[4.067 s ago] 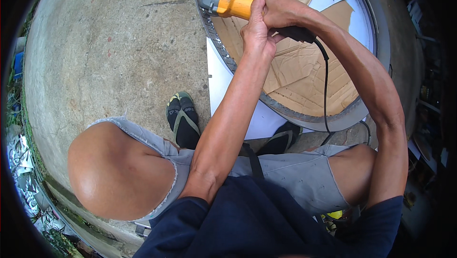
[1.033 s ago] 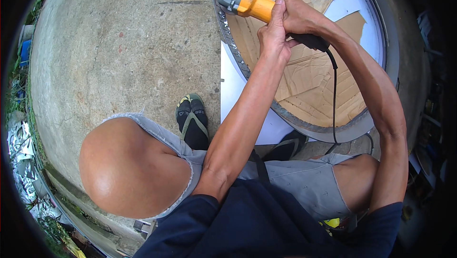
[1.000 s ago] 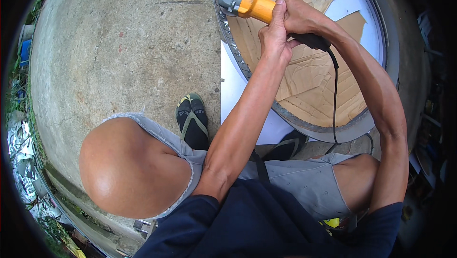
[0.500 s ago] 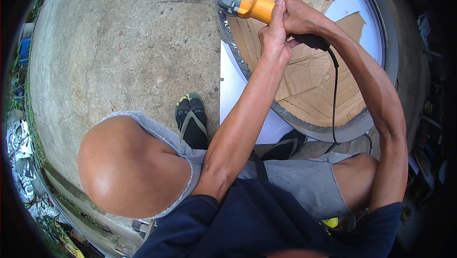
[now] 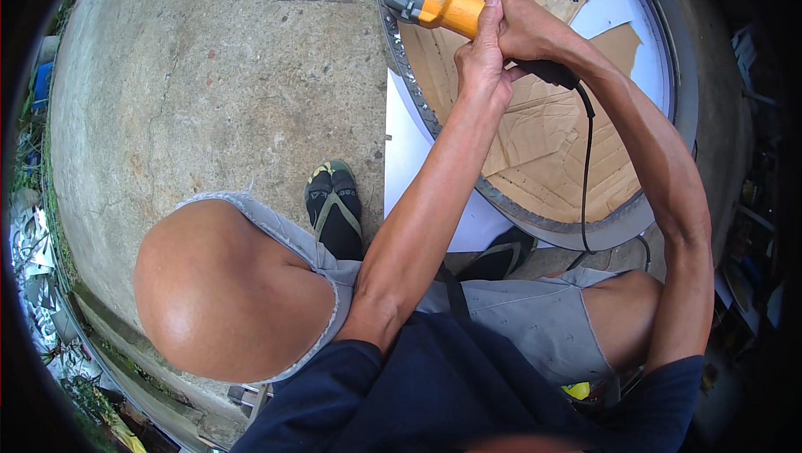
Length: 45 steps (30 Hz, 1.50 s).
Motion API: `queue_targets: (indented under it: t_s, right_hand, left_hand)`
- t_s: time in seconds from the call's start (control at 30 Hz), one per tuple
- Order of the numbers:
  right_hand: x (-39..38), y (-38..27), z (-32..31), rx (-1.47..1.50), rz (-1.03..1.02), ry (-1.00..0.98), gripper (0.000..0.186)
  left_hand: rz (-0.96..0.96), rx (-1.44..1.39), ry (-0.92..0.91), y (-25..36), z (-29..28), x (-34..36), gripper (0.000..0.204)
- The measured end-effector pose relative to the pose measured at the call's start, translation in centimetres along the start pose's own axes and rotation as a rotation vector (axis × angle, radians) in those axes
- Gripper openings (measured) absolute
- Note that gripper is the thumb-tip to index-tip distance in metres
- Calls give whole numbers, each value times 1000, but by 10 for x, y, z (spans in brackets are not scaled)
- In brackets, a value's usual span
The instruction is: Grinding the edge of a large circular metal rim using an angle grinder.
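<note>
Grip: both hands closed around one power tool (image 5: pixel 455 10), yellow body, grey head; right hand (image 5: pixel 528 28) wraps the body from above; left hand (image 5: pixel 482 62) just beside it, thumb up along the yellow casing, some fingers hidden beneath; dark rear handle pokes out below and to the right of the grip; black cord (image 5: pixel 587 160) drops from there toward the body.

Up and left of the grip, the tool's head sits over the side of a large grey ring (image 5: pixel 535 224) (contact with it, cannot tell); shiny flecks line that side; under and right of the grip, creased brown cardboard (image 5: pixel 568 152) inside the ring; below left, white sheet (image 5: pixel 403 160) under the ring; farther left, concrete floor (image 5: pixel 209 77); nearer the body, sandalled foot (image 5: pixel 337 211).
</note>
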State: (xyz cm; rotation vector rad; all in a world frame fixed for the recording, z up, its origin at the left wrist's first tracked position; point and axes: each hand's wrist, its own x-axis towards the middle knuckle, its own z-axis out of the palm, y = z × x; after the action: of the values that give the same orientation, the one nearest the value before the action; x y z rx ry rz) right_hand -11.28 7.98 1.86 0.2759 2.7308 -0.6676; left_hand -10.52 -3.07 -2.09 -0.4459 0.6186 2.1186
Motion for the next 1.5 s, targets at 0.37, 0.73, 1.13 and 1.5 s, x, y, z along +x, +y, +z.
queue_targets:
  t_s: [0.37,0.73,1.13,1.5]
  right_hand:
    - [-2,-5,-6,-15,11,-11,34]
    - [-1,-9,-4,5,30,-27,36]
    - [-4,-4,-3,84,50,-64,38]
    - [-4,-13,-9,24,96,-29,37]
  left_hand:
    - [-8,3,-7,1,2,-5,77]
    - [4,-2,5,4,0,-1,75]
    - [-34,39,44,5,0,-3,69]
    - [-70,57,18,12,3,2,68]
